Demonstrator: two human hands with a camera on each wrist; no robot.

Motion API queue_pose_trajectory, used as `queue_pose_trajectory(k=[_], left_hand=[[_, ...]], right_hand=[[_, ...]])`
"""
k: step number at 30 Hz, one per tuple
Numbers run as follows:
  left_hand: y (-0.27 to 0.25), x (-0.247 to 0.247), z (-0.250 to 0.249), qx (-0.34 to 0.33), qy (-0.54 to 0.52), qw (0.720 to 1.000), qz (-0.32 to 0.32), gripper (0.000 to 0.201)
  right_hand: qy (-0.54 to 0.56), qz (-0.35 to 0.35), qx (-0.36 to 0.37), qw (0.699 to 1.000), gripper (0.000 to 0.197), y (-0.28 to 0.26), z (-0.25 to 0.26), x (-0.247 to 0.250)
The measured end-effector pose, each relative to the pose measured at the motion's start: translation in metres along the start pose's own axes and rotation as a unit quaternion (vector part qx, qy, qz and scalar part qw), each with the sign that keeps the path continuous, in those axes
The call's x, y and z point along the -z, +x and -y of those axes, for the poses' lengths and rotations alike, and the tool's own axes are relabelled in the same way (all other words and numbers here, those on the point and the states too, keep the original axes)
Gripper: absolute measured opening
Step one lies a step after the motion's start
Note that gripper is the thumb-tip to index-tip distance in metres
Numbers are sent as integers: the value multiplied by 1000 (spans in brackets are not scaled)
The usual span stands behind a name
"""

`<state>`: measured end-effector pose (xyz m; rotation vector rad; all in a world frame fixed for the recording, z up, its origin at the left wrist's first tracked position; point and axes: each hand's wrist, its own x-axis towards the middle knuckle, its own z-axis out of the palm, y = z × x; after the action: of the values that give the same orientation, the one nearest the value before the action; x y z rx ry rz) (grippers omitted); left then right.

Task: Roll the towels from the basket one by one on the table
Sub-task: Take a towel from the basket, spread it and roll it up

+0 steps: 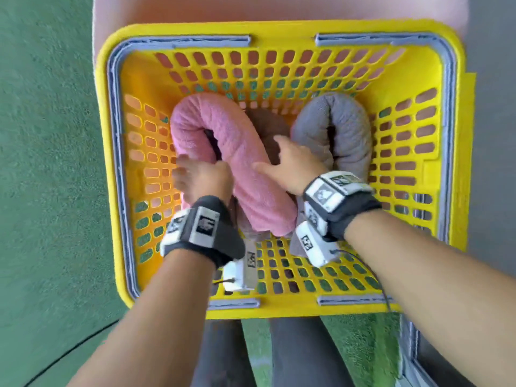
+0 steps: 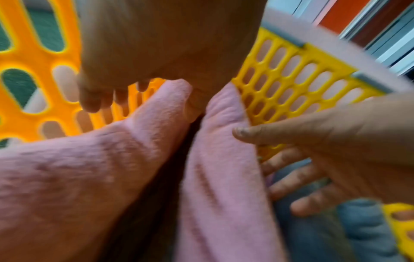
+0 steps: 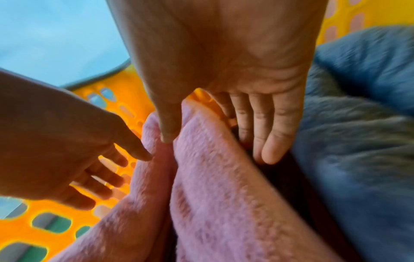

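Observation:
A yellow perforated basket (image 1: pixel 279 30) holds a rolled pink towel (image 1: pixel 245 163) bent into a U, a rolled grey towel (image 1: pixel 343 127) bent the same way at its right, and a brown towel (image 1: pixel 268 127) between and beneath them. My left hand (image 1: pixel 201 169) straddles the pink towel's (image 2: pixel 219 177) left limb, thumb in the gap between the limbs, fingers outside by the basket wall. My right hand (image 1: pixel 269 153) straddles the right limb (image 3: pixel 212 177), thumb pressed on the pink pile, straight fingers down beside the brown towel. Neither hand has closed round the towel.
The basket stands on a pale pink surface (image 1: pixel 279 9), with green floor (image 1: pixel 42 163) at the left. Grey handles (image 1: pixel 195 41) lie folded along the rim. My legs (image 1: pixel 293 358) are just below the basket's near edge. A thin black cable (image 1: pixel 69 350) runs over the floor.

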<state>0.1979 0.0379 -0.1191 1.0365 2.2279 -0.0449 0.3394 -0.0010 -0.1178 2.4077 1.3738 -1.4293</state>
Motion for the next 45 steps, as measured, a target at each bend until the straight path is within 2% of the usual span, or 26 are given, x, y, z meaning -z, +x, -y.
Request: queue_pose_trajectory(k=[2, 3, 4, 7, 10, 13, 15, 17, 20, 24, 26, 28, 30, 31, 33, 35, 36, 38, 41, 43, 45], left_hand=[[27, 3, 14, 80, -12, 996, 28, 57], [34, 1, 18, 85, 14, 995, 52, 60], [38, 0, 22, 73, 47, 993, 75, 65], [38, -5, 27, 35, 75, 991, 107, 78], [33, 0, 26, 10, 58, 993, 102, 75], [23, 15, 21, -15, 2, 991, 131, 78], [4, 28, 15, -71, -17, 987, 146, 82], [-22, 39, 7, -125, -39, 982, 138, 75], [-68, 39, -7, -186, -66, 965, 174, 58], [-117, 14, -19, -242, -74, 930, 265, 60], [-129, -1, -21, -266, -18, 901, 343, 61], [-115, -9, -19, -273, 38, 886, 372, 52], [-75, -9, -12, -240, 12, 910, 337, 47], [-48, -7, -7, -212, 4, 929, 302, 43], [8, -4, 5, -149, 33, 964, 216, 38], [51, 0, 14, -95, 77, 983, 139, 44], [65, -3, 17, -81, 92, 984, 126, 49], [79, -14, 21, -84, 114, 980, 142, 56], [88, -36, 25, -78, 117, 980, 139, 59], [92, -46, 25, -72, 145, 978, 133, 63], [96, -54, 29, -77, 157, 975, 140, 66]], right_hand=[[-21, 27, -9, 999, 99, 5, 27, -19], [-41, 27, -19, 999, 103, 9, 36, -27], [-59, 16, -27, 998, 102, 14, 42, -36], [-56, -22, -50, 997, 76, 25, 48, -50], [-6, -29, -34, 999, 60, 19, 46, -48], [68, -32, -33, 997, 57, 1, 42, -34], [110, -36, -33, 993, 57, -13, 37, -15], [122, -58, -31, 990, 61, -28, 26, 7], [130, -88, -57, 986, 68, -57, -7, 41], [88, -132, -115, 981, 74, -98, -53, 68], [4, -170, -155, 973, 70, -116, -66, 80], [-26, -247, -128, 960, 70, -127, -64, 86], [10, -282, -58, 958, 61, -120, -41, 76], [32, -257, -27, 965, 55, -109, -28, 68], [56, -155, -4, 986, 46, -72, 3, 40], [31, -40, -12, 999, 50, -28, 29, 6], [13, 0, -30, 999, 55, -7, 37, -11], [2, 25, -80, 996, 64, 29, 46, -43], [24, 21, -155, 987, 79, 53, 49, -74], [39, 11, -166, 985, 89, 61, 45, -90], [52, -20, -161, 985, 87, 63, 39, -98]])
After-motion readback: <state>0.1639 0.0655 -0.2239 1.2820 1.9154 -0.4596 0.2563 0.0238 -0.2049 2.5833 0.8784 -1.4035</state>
